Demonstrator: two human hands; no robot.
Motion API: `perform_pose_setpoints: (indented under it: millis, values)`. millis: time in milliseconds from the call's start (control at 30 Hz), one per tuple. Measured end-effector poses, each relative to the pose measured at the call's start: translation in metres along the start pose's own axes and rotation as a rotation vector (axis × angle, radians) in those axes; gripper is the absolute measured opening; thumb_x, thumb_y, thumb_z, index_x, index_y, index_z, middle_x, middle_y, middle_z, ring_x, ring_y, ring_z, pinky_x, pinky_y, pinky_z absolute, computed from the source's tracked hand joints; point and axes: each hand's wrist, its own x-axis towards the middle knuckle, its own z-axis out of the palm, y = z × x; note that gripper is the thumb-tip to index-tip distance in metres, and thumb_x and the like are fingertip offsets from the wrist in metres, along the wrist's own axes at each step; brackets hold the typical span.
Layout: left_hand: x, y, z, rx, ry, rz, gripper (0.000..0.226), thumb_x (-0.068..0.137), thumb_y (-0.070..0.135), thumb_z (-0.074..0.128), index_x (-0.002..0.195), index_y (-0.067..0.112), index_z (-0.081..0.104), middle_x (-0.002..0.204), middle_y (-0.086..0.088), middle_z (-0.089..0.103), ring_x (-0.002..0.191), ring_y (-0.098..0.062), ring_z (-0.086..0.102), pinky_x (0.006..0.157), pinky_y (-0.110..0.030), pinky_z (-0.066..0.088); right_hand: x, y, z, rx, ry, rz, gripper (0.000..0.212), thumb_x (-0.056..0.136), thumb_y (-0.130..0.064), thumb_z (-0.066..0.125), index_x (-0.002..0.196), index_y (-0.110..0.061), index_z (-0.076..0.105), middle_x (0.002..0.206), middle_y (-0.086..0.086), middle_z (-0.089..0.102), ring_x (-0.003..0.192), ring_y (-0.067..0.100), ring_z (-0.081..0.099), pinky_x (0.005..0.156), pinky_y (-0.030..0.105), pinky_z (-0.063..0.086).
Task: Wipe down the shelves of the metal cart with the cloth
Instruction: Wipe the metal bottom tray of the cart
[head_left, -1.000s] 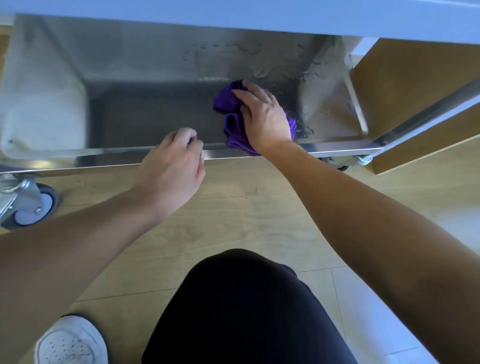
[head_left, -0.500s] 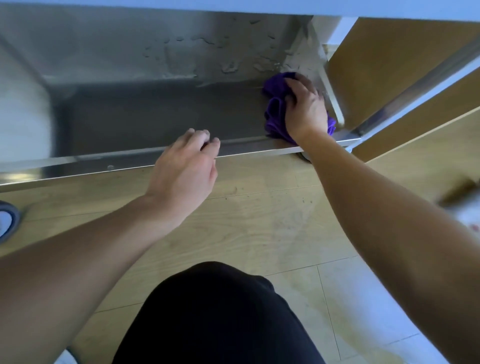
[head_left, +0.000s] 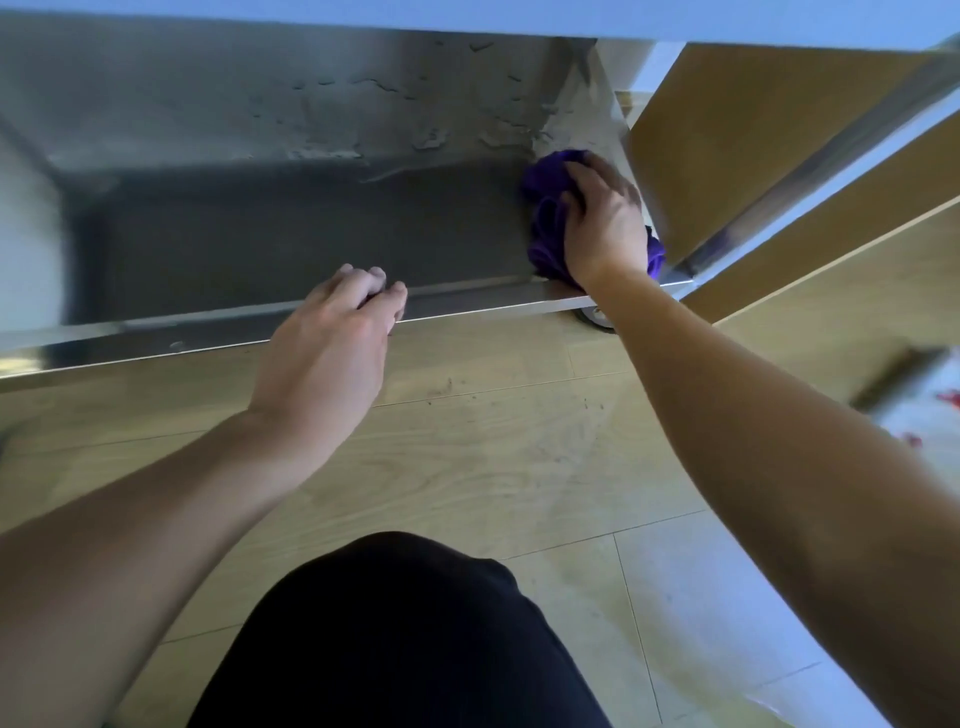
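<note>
The cloth (head_left: 545, 228) is being gripped by the right hand (head_left: 605, 223) at the shelf's (head_left: 311, 244) 3 o'clock end, open shelf stretching toward 9 o'clock.

The right hand (head_left: 602, 218) grips a bunched purple cloth (head_left: 545, 228) in the right corner of the shelf (head_left: 311, 234). The left hand (head_left: 332, 338) rests on the front rim (head_left: 493, 304). Wet drops (head_left: 322, 153) sit further back

shelf (head_left: 291, 244): brushed metal, water-streaked | cloth (head_left: 545, 228): soft purple fabric | floor (head_left: 467, 441): matt wood-look planks
</note>
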Motion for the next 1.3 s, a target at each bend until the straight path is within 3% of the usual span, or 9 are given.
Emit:
perform_pose_setpoints:
  millis: [267, 367, 500, 600, 800, 967, 1133, 1233, 1300]
  values:
    - [-0.001, -0.003, 0.003, -0.003, 0.041, -0.006, 0.026, 0.089, -0.005, 0.06, 0.111, 0.006, 0.069, 0.112, -0.01, 0.066, 0.105, -0.04, 0.062, 0.08, -0.044, 0.053, -0.024, -0.032, 0.006, 0.043, 0.112, -0.218, 0.039, 0.093, -0.005, 0.044, 0.125, -0.017, 0.064, 0.136, 0.0, 0.057, 0.115, 0.032, 0.049, 0.094, 0.037, 0.043]
    - [-0.001, -0.003, 0.005, -0.002, 0.051, 0.013, 0.027, 0.088, -0.006, 0.06, 0.112, 0.004, 0.069, 0.111, -0.011, 0.066, 0.106, -0.039, 0.062, 0.087, -0.044, 0.052, -0.013, -0.016, -0.007, 0.017, 0.268, 0.001, 0.042, 0.091, -0.009, 0.044, 0.128, -0.021, 0.06, 0.139, -0.003, 0.053, 0.116, 0.031, 0.048, 0.095, 0.035, 0.042]
    - [-0.002, -0.004, 0.006, -0.002, 0.039, -0.002, 0.026, 0.092, -0.001, 0.057, 0.115, 0.006, 0.068, 0.116, -0.011, 0.065, 0.114, -0.039, 0.058, 0.087, -0.047, 0.052, 0.002, 0.013, -0.013, -0.108, 0.099, 0.376, 0.039, 0.1, -0.025, 0.031, 0.135, -0.021, 0.047, 0.155, 0.0, 0.03, 0.138, 0.029, 0.029, 0.111, 0.045, 0.029]
    - [-0.001, -0.004, 0.007, 0.001, 0.039, 0.006, 0.026, 0.092, -0.001, 0.056, 0.115, 0.006, 0.068, 0.115, -0.011, 0.065, 0.114, -0.038, 0.058, 0.091, -0.047, 0.052, 0.012, 0.008, -0.006, -0.165, 0.046, 0.417, 0.04, 0.101, -0.027, 0.026, 0.136, -0.017, 0.044, 0.159, 0.006, 0.023, 0.144, 0.032, 0.02, 0.118, 0.047, 0.016]
    - [-0.003, -0.003, 0.008, 0.017, 0.047, -0.02, 0.027, 0.092, -0.001, 0.056, 0.115, 0.008, 0.067, 0.118, -0.01, 0.065, 0.115, -0.038, 0.058, 0.09, -0.044, 0.05, 0.037, -0.021, 0.013, -0.188, 0.012, 0.283, 0.046, 0.099, -0.03, 0.031, 0.141, -0.016, 0.04, 0.155, 0.007, 0.029, 0.142, 0.031, 0.024, 0.117, 0.045, 0.019]
    - [-0.005, -0.003, 0.007, 0.03, 0.029, -0.024, 0.03, 0.092, -0.002, 0.057, 0.118, 0.009, 0.066, 0.118, -0.008, 0.064, 0.117, -0.037, 0.057, 0.091, -0.042, 0.049, 0.039, -0.07, 0.034, -0.078, -0.074, -0.01, 0.044, 0.094, -0.033, 0.04, 0.135, -0.02, 0.049, 0.148, 0.0, 0.041, 0.136, 0.026, 0.036, 0.111, 0.038, 0.033]
    - [-0.002, -0.008, -0.005, -0.01, -0.001, -0.007, 0.026, 0.095, 0.012, 0.055, 0.118, 0.015, 0.068, 0.12, -0.004, 0.064, 0.11, -0.03, 0.06, 0.073, -0.041, 0.054, 0.009, -0.091, 0.041, 0.03, -0.124, -0.316, 0.041, 0.095, -0.027, 0.044, 0.134, -0.022, 0.054, 0.146, -0.005, 0.046, 0.129, 0.024, 0.045, 0.102, 0.033, 0.04]
    - [-0.002, -0.013, -0.013, -0.01, -0.027, 0.019, 0.028, 0.096, 0.017, 0.052, 0.121, 0.017, 0.066, 0.126, -0.001, 0.061, 0.107, -0.025, 0.061, 0.07, -0.038, 0.054, -0.002, -0.075, 0.03, 0.045, -0.112, -0.324, 0.039, 0.096, -0.025, 0.047, 0.134, -0.019, 0.055, 0.145, -0.002, 0.047, 0.128, 0.027, 0.045, 0.105, 0.03, 0.035]
    - [-0.003, -0.014, -0.016, -0.05, -0.028, 0.001, 0.028, 0.096, 0.017, 0.051, 0.119, 0.015, 0.067, 0.13, 0.0, 0.06, 0.109, -0.024, 0.06, 0.076, -0.036, 0.053, -0.003, -0.074, 0.027, 0.042, -0.118, -0.294, 0.038, 0.096, -0.022, 0.049, 0.133, -0.017, 0.055, 0.145, 0.001, 0.047, 0.127, 0.03, 0.045, 0.106, 0.029, 0.032]
